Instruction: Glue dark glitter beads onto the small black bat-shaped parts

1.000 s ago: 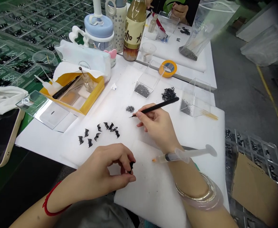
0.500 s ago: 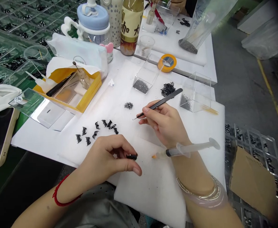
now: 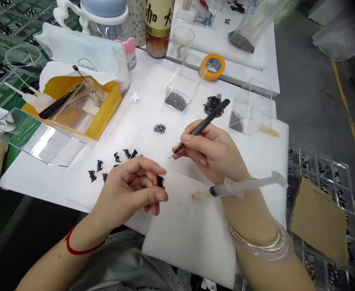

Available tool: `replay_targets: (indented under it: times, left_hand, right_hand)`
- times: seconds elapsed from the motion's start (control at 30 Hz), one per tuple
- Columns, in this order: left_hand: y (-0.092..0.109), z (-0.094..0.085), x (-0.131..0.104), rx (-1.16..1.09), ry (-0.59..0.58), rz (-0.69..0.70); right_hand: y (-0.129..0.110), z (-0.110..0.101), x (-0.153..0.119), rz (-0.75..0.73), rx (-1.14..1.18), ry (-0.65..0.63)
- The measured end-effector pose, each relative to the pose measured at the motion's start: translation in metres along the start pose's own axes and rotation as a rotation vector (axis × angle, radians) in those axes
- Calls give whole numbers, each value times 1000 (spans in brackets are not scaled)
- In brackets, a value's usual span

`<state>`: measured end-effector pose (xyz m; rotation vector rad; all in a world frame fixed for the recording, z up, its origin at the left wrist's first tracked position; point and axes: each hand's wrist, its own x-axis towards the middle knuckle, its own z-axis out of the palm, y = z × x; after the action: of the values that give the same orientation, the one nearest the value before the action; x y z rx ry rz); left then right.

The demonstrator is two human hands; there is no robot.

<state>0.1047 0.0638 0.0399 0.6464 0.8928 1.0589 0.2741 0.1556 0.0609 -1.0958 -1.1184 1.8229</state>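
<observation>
Held a small black piece (image 3: 160,182) in the left hand (image 3: 135,186), narrowly pinched between thumb and fingers, in the air over the white foam sheet (image 3: 192,238). Held the black tweezers (image 3: 206,120) in the right hand (image 3: 216,151), in the manner of a pen, with the fine tip pointing down and apart from the black piece. Could not tell of any bit gripped at this tip: too small for sure seeing.

Judged the work on this one piece as unfinished, because of no contact between tip and piece. Saw several black winged pieces (image 3: 99,165) in a loose group beyond the left hand, some partly hidden behind it; could not tell whether already completed or only waiting. Judged as left, in any case, plenty of small material: a little pile of glittering bits (image 3: 159,128) near the tweezers, more dark grains (image 3: 176,102) in the middle clear box (image 3: 181,83) and in the right clear box (image 3: 256,101), also a tangled heap of thin black parts (image 3: 210,105) between both boxes. Noticed the syringe (image 3: 256,184) crossing the right wrist in the view; could not tell its support.
</observation>
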Motion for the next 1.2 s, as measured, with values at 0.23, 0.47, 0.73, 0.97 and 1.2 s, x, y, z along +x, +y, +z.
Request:
replay_targets:
  times: [0.23,0.47,0.73,0.97,1.2]
  left_hand:
    - [-3,5,2,158,224,130]
    - [-8,13,-3,386,344,243]
    - [-13,11,-1,383,309,286]
    - [-13,12,-2,476,344,328]
    - [-14,11,-3,539,381,381]
  right_hand:
    - [-3,6,-5,9,83,-104]
    - [0,8,-9,3,17,-203]
    - [2,7,-10,-1,-8,-195]
    - [1,9,-10,-29,-142,-165]
    - [2,10,-10,-54,-168,-156]
